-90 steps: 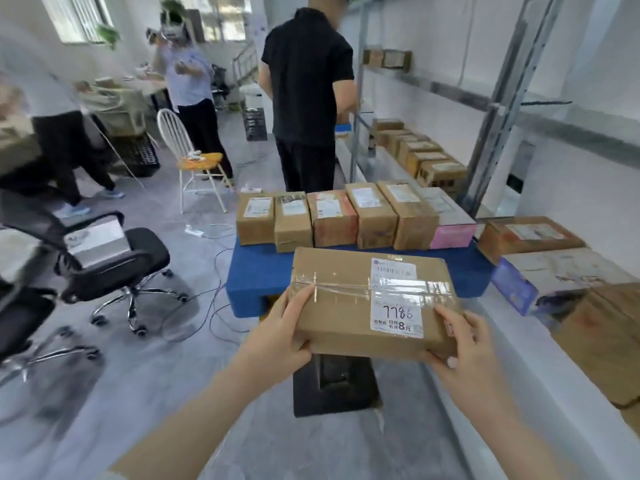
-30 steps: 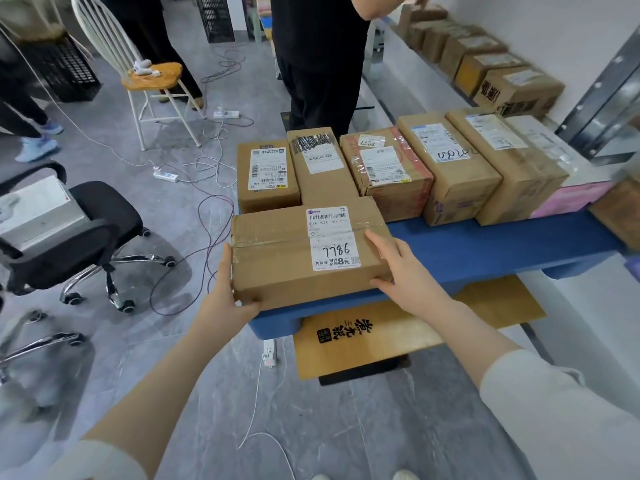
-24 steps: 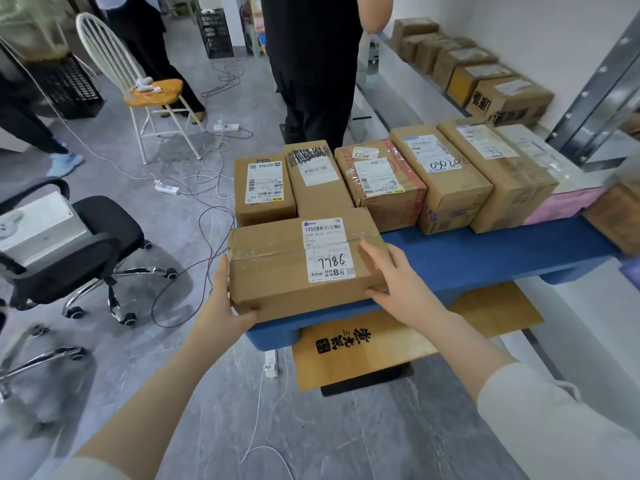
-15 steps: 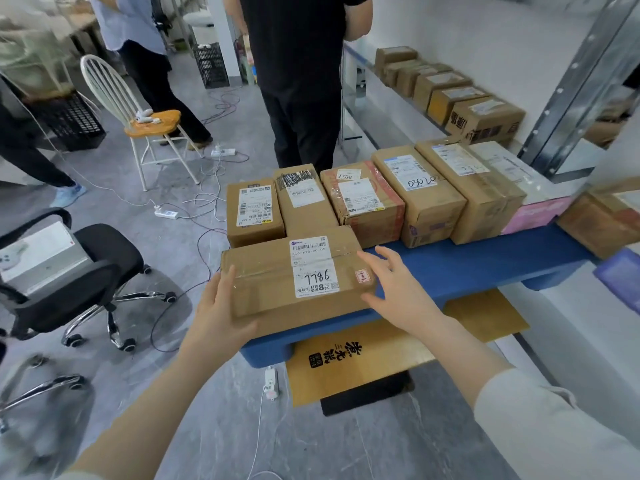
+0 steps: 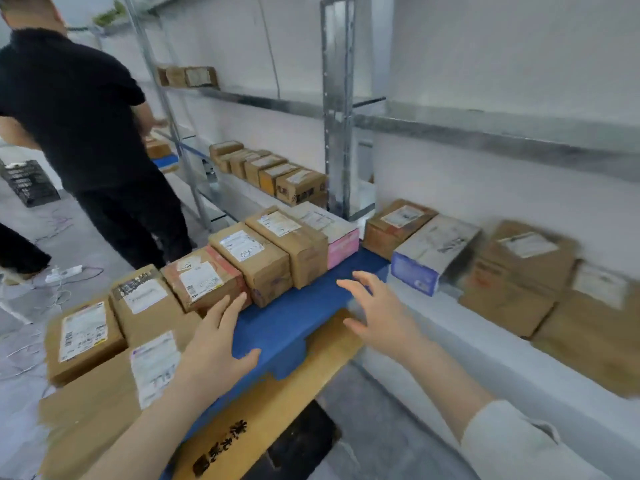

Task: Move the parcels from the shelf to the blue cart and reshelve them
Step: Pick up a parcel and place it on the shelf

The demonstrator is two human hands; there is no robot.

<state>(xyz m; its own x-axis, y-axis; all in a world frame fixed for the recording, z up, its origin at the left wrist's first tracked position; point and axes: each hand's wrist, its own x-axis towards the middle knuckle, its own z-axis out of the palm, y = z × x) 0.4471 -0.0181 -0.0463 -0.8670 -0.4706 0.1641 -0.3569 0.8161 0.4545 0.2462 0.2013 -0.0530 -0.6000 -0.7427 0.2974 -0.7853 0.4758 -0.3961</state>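
Parcel [image 5: 104,410] lies label-up on blue cart [image 5: 294,317], long axis along the near edge. Left hand [image 5: 218,344] and right hand [image 5: 377,320] hover, fingers spread, empty.

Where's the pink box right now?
Head view: the pink box sits at the right end of the row on the blue cart, beside a brown parcel, near the shelf post.

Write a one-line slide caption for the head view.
Left hand and right hand, both open, over the blue cart with its row of parcels.
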